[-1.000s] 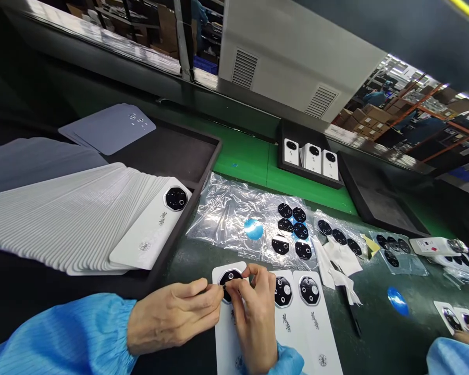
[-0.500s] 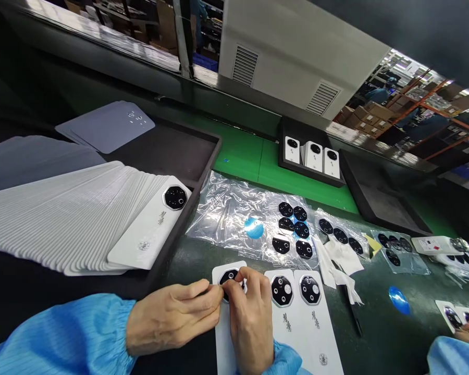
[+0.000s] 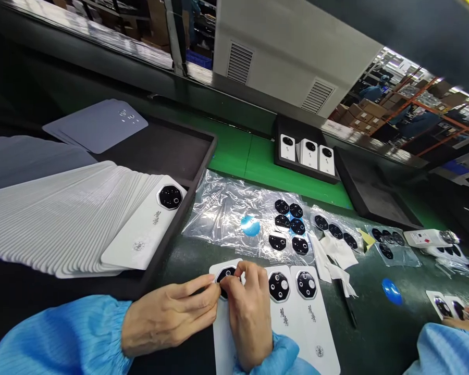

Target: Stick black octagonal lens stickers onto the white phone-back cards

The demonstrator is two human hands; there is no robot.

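Note:
On the bench before me lies a white phone back cover (image 3: pixel 221 338) with a black octagonal camera plate (image 3: pixel 225 272) at its top. My right hand (image 3: pixel 250 315) bends over that plate, thumb and index finger pinched at its surface; whatever is between them is too small to make out. From the left, my left hand (image 3: pixel 175 315) reaches to the plate's left edge, its fingertips closed together and meeting the right thumb tip. Two more white covers lie to the right, one with a camera plate (image 3: pixel 279 286) and one with another camera plate (image 3: pixel 306 284).
A dark tray (image 3: pixel 209 151) at left holds a fanned stack of white covers (image 3: pixel 82 219). Beyond my hands are plastic film (image 3: pixel 214 208) with black plates, white cloths (image 3: pixel 340 252), a black pen (image 3: pixel 349 310) and a blue disc (image 3: pixel 392 291). A co-worker's sleeve (image 3: pixel 447 349) is at right.
The whole view has shifted slightly left and up. Both hands stay at the same camera plate, with their fingers in nearly the same pose.

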